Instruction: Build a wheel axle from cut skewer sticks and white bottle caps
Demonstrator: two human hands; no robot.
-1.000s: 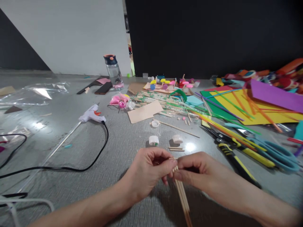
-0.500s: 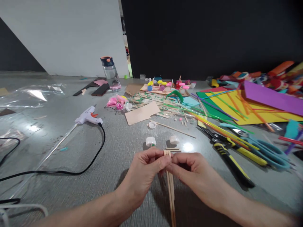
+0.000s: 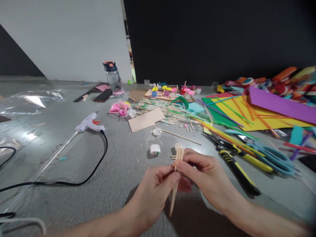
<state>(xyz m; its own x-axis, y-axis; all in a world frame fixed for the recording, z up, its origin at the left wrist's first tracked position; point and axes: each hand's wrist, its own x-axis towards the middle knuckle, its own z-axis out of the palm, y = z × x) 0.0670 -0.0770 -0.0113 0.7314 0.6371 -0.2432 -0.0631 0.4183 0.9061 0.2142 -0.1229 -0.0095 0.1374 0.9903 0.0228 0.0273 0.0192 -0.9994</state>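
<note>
Your left hand [image 3: 155, 187] and right hand [image 3: 204, 174] both pinch the sticks [image 3: 176, 174], near-upright at the floor's [image 3: 111, 184] near edge. Bare floor lies left; pliers [image 3: 234, 163] sit just right, caps [image 3: 155, 149] beyond.

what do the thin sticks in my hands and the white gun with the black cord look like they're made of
The thin pale sticks, pinched between the left hand and right hand, look like bare unfinished wood or bamboo: matt tan, straight, square-cut ends. The white glue gun looks like moulded plastic, smooth with a slight sheen and an orange trigger; its black cord looks rubber-coated.
</note>
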